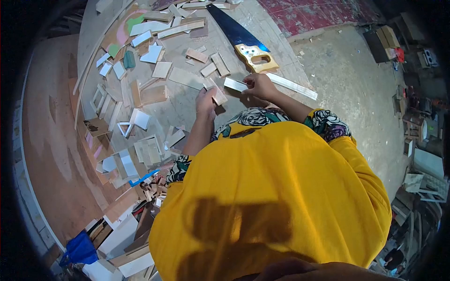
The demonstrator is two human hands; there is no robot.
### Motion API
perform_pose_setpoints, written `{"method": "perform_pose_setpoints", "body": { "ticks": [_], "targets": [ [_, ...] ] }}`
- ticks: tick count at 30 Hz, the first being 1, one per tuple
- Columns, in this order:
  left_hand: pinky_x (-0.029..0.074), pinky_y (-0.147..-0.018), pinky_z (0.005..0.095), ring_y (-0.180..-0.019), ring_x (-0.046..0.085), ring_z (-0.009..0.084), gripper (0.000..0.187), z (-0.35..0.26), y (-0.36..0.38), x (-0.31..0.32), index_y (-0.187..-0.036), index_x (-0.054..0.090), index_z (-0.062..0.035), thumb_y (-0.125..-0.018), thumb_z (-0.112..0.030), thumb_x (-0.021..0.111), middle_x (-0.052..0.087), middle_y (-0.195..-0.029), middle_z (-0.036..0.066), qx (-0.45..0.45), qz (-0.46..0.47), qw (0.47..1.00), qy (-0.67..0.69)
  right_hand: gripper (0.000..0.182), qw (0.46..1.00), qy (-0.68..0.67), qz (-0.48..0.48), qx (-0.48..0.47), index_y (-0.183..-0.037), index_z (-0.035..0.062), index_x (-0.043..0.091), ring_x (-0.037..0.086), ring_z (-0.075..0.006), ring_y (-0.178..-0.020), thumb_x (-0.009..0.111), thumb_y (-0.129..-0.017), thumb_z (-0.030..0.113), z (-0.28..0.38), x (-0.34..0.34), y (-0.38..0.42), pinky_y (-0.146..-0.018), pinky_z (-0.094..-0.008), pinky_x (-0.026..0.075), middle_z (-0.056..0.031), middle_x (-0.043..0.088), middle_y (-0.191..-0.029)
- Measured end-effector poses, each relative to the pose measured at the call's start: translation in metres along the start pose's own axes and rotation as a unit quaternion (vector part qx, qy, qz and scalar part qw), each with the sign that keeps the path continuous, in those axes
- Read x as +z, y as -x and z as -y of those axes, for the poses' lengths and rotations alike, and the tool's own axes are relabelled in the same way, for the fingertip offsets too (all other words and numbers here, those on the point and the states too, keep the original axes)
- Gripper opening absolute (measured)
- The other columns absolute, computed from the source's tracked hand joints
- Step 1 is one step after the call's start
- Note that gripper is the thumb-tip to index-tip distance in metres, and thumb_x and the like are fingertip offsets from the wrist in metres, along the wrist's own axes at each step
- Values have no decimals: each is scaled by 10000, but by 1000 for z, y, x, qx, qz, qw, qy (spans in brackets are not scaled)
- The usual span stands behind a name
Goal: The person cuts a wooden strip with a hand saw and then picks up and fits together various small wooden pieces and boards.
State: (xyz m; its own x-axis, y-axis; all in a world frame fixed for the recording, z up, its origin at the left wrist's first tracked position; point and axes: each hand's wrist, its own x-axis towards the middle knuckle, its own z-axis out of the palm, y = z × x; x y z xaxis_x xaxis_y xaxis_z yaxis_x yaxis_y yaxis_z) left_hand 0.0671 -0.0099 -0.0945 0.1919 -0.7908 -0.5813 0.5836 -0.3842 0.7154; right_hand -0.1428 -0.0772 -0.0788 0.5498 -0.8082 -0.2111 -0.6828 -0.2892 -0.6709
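Near the front of the wooden work table (187,100), my left hand (205,101) is closed around a small pale wood block (216,91), tilted at an angle. My right hand (260,87) pinches the end of a short white-faced wood strip (235,84) with thumb and fingers. The two pieces are a small distance apart. Under my right wrist, a longer pale wood strip (293,86) runs off to the right. A handsaw (241,37) with a wooden handle lies just beyond my right hand, its dark blade pointing away.
Scattered wood offcuts (161,70) cover the table's left and far parts, with a green block (129,59) among them. A blue tool (144,178) lies at the lower left, near a blue bag (79,249). Concrete floor (344,89) and clutter lie right.
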Motion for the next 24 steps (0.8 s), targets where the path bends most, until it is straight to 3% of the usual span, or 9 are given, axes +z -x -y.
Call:
{"method": "perform_pose_setpoints", "body": {
  "ticks": [2,6,8,12,14,21,24],
  "targets": [
    [525,-630,323,-778,606,225,311,-1,2,1,-1108,443,28,-856,-119,551,580,-948,145,7,-7,1000,-26,379,988,-143,-56,5,-885,40,656,600,-210,-681,759,-602,270,1,2,0,-662,-296,478,-100,632,-752],
    [503,-597,279,-716,601,163,286,-14,18,22,-1020,504,3,-798,-117,637,588,-870,72,14,6,1000,11,400,981,-190,-45,19,-908,37,657,593,-162,-677,787,-600,257,21,-10,1,-657,-279,476,-80,640,-764],
    [499,-588,259,-685,591,134,290,-17,18,29,-1030,514,-13,-793,-118,646,593,-855,51,61,56,997,-6,368,973,-228,-40,-3,-907,36,657,578,-129,-640,788,-617,221,28,-12,1,-618,-259,470,-54,636,-749],
    [490,-571,241,-660,580,110,278,-24,24,38,-1025,531,-27,-786,-103,651,598,-849,43,78,56,994,-44,302,964,-266,-1,25,-898,29,659,556,-92,-589,764,-668,194,40,-18,3,-559,-228,454,-36,636,-718],
    [474,-544,221,-640,574,97,260,-28,25,38,-1010,547,-34,-780,-91,654,605,-842,39,89,42,994,-45,208,935,-350,11,53,-865,15,662,541,-63,-557,726,-723,154,43,-20,5,-519,-200,435,-27,638,-686],
    [459,-523,212,-620,570,94,230,-26,20,32,-983,560,-37,-781,-103,651,611,-835,38,92,33,995,-36,109,920,-392,-16,-5,-810,9,676,542,-54,-568,690,-763,107,36,-20,4,-524,-199,440,-31,654,-703],
    [466,-529,219,-620,572,101,216,-29,23,33,-965,563,-39,-783,-114,651,611,-834,41,94,15,995,-5,123,949,-298,-58,-85,-842,26,672,580,-96,-620,685,-771,126,39,-24,4,-566,-223,459,-33,652,-748]
  ]
}}
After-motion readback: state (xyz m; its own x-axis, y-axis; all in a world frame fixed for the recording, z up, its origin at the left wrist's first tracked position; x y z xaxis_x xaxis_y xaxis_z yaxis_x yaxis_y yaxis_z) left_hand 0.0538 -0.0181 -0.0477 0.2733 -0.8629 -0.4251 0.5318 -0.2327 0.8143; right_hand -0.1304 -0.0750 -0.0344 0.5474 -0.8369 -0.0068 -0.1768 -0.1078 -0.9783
